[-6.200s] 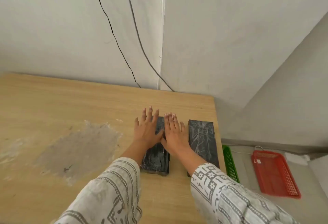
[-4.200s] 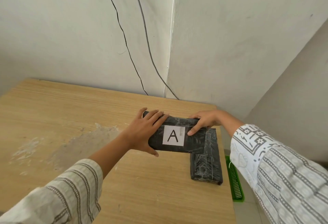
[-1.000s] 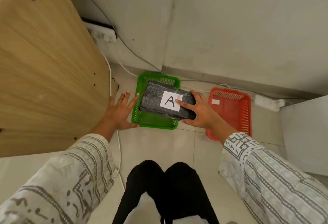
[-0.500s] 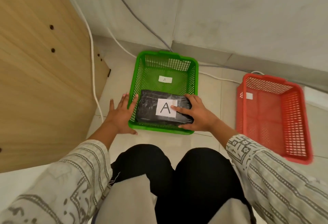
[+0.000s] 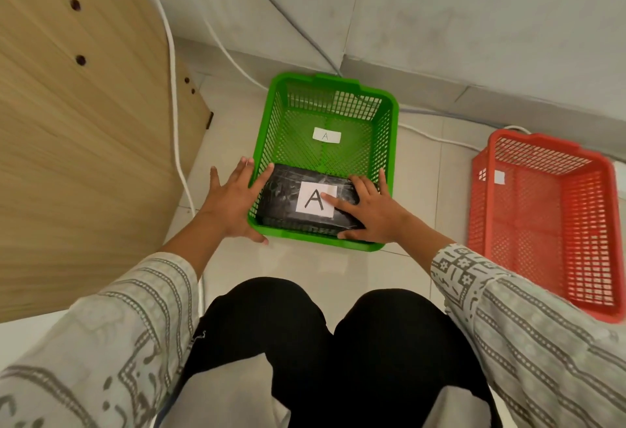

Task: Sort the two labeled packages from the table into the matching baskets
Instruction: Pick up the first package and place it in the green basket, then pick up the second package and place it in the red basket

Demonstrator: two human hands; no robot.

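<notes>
— Where is the package marked A found?
— Inside the green basket, at its near wall.
— How is it held?
— The right hand is laid open on it; the left hand is spread open against the basket's left wall.

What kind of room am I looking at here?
Likely a plain indoor room corner, floor level: pale tiled floor, bare white wall with loose cables, and a wooden table side panel beside the green basket.
</notes>
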